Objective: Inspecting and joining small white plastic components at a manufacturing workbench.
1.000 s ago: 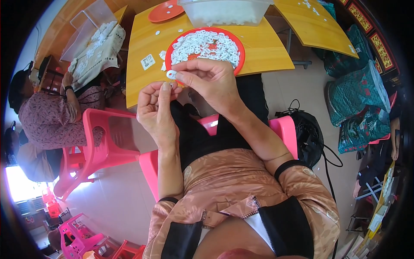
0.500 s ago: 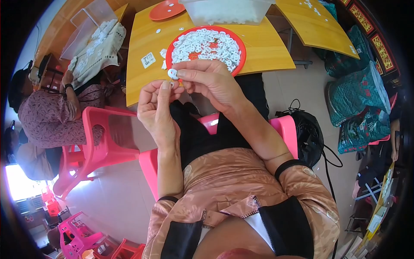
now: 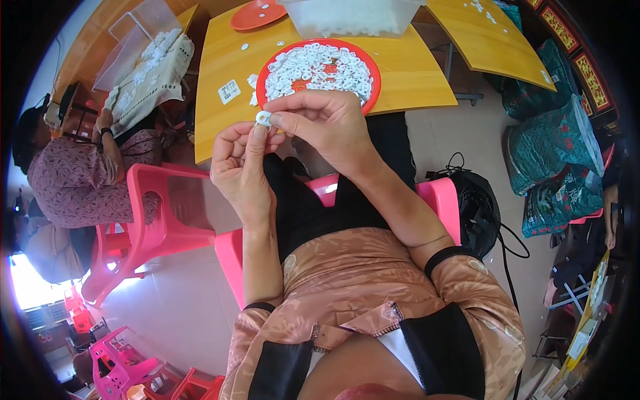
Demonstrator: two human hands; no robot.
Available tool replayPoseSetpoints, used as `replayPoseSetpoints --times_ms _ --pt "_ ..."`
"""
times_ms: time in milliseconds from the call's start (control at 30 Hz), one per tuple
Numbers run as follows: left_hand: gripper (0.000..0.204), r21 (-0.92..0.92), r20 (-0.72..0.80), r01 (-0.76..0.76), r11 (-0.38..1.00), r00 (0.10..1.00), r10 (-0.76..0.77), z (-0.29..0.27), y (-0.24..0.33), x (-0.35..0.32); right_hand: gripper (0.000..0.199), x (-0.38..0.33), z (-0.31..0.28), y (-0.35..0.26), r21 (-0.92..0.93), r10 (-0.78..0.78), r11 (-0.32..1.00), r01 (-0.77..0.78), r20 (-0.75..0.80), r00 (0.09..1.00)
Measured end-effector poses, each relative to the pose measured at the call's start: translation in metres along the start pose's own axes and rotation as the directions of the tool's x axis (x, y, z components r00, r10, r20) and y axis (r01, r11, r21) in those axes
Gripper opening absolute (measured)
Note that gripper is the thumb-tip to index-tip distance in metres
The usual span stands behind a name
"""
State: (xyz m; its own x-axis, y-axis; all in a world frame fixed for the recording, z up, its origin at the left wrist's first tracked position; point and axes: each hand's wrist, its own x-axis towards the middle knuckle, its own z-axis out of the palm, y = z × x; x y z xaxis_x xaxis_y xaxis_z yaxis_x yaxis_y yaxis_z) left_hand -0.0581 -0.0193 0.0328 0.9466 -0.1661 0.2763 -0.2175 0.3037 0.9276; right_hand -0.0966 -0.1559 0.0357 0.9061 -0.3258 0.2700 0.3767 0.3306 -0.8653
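Head view: both hands pinching one small white ring just in front of the red plate

The small white ring (image 3: 264, 118) sits between the tips of the left hand (image 3: 241, 167) and the right hand (image 3: 328, 127), held in the air just short of the near rim of the red plate (image 3: 369, 61), which is heaped with like white rings. Right thumb and forefinger are closed on the ring; the left thumb and forefinger meet it from below, the other fingers loosely curled. The piece looks light, stiff and smooth, likely plastic, so it may slip: a fingertip pinch on its outer edge seems the best hold. Beyond the plate stands a clear tub (image 3: 350, 17) on the yellow table (image 3: 413, 73)
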Motion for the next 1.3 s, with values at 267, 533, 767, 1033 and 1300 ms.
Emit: replayPoseSetpoints --times_ms 267,533,767,1033,1300 --pt "0.030 0.135 0.184 -0.233 0.963 0.961 0.207 -0.012 -0.022 0.011 0.017 -0.001 -0.006 -0.007 0.152 0.126 0.979 -0.133 0.054 0.991" --pt "0.052 -0.010 0.256 -0.180 0.984 0.950 0.176 -0.012 -0.036 0.003 0.015 -0.002 -0.009 0.000 0.249 0.175 0.948 -0.197 0.106 0.979" --pt "0.053 -0.103 0.166 -0.101 0.990 0.979 0.117 -0.012 -0.039 0.005 0.013 0.003 -0.002 -0.008 0.051 0.249 0.965 -0.256 0.111 0.962" --pt "0.053 -0.050 0.163 -0.069 0.996 0.984 0.076 -0.010 -0.040 0.003 0.025 0.003 -0.013 -0.001 0.006 0.273 0.958 -0.285 0.276 0.922" --pt "0.042 -0.302 0.145 0.147 0.942 0.984 -0.107 -0.006 -0.024 0.003 0.022 -0.004 -0.008 -0.012 -0.387 0.000 0.913 0.130 0.318 0.948"
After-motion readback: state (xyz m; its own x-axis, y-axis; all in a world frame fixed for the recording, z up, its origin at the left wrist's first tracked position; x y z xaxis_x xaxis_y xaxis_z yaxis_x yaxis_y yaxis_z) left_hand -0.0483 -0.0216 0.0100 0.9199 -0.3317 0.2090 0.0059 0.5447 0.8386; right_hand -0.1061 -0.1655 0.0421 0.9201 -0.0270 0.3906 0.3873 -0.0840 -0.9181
